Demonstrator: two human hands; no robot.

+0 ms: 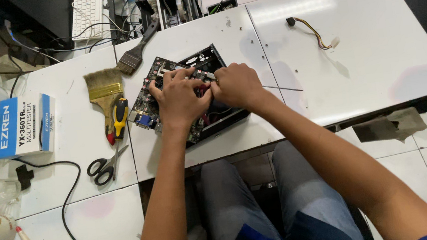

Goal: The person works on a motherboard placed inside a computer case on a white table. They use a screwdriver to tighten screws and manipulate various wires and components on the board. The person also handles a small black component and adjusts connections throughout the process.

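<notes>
- Blue-and-white cardboard box (24, 126) lies at the far left of the white tiled worktop (381, 59), a black cable (67, 197) trailing from near it toward the front edge.
- Beside it rest a wide bristle brush (104, 86), a yellow-and-black screwdriver (119, 118) and black-handled scissors (106, 166); a second, darker brush (138, 51) lies further back.
- At centre sits a small open computer case (213, 59) with its circuit board (150, 92) exposed, close to the worktop's near edge, directly in front of the seated person.
- The left hand (178, 98) presses down on the board, fingers curled over parts near its middle; whether it pinches anything cannot be told.
- The right hand (236, 84) is clenched tight inside the case, touching the left; what it grips is hidden, though red wiring (205, 117) shows just below the knuckles.
- Judged from this, the work is at the stage of seating or freeing a connector on the board, and any further move would call for a steady, straight pull or push with the board held flat.
- To the right, a loose yellow-and-red wired connector (314, 30) lies well apart.
</notes>
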